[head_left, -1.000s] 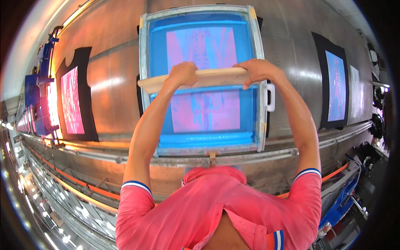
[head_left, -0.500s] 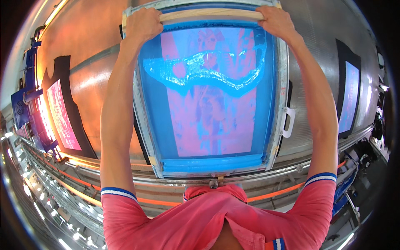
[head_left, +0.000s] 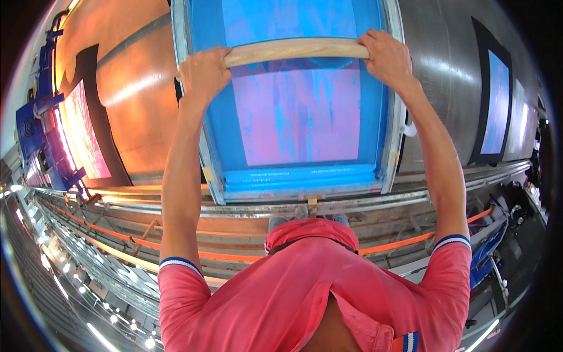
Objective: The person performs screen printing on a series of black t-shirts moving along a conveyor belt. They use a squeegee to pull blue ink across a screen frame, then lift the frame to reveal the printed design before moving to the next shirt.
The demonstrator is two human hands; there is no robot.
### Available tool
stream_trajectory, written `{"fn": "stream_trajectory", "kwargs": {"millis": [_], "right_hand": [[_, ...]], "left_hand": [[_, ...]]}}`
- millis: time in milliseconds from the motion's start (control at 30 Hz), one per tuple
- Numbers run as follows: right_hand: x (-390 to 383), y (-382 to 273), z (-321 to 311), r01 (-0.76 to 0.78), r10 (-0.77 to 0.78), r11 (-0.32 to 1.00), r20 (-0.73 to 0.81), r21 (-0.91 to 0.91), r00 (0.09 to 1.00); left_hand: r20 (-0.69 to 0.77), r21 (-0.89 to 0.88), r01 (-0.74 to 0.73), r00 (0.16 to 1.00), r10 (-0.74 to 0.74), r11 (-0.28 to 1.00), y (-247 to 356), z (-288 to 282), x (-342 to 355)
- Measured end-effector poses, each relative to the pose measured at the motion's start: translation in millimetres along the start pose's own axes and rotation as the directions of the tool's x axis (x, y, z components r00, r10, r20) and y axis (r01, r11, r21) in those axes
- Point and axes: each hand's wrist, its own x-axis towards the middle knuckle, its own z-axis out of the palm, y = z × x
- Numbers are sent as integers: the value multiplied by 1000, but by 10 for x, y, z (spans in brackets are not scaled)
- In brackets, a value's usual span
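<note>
Across the blue screen (head_left: 296,141), your left hand (head_left: 206,75) and right hand (head_left: 388,58) hold the squeegee (head_left: 296,51), each grip near an end.

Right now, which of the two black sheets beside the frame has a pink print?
The left sheet, nearer the blue machine; the right sheet has a blue print.

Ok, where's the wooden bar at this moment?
In the head view, the wooden bar is at upper centre, crosswise over the framed blue screen, between the left hand and the right hand, which grip it.
</note>
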Motion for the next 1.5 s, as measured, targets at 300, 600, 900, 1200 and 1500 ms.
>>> {"fn": "stream_trajectory", "kwargs": {"millis": [300,600,900,1200,1500], "right_hand": [[-1763,-718,99,69,-69,991,-3,111,998],[-3020,-1234,179,43,-43,984,-6,171,999],[-2916,-1173,115,60,-66,989,39,138,997],[-737,-346,-263,58,-58,998,-10,-33,998],[1720,531,-568,8,-14,991,-47,-131,999]], "left_hand": [[-57,-119,-42,998,35,992,363,133,-2003],[-113,-209,-116,989,94,971,535,311,-3264],[-13,-175,-83,997,82,981,519,135,-3086],[22,-84,-47,999,49,995,59,-334,-816],[-62,13,-62,996,63,998,-489,-686,1678]]}}
